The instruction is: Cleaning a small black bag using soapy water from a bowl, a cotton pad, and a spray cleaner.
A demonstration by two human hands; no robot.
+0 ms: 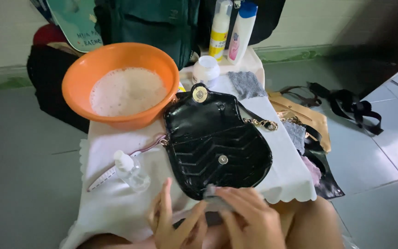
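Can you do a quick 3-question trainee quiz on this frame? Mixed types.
1. True or false: the orange basin is empty.
2. What does the right hand press on the black handbag? A) grey cloth B) brush C) bottle
3. Which thing lies nearest the left hand?

Key:
1. False; it holds foamy liquid.
2. A, the grey cloth at the bag's near edge.
3. The small clear bottle on the white cloth.
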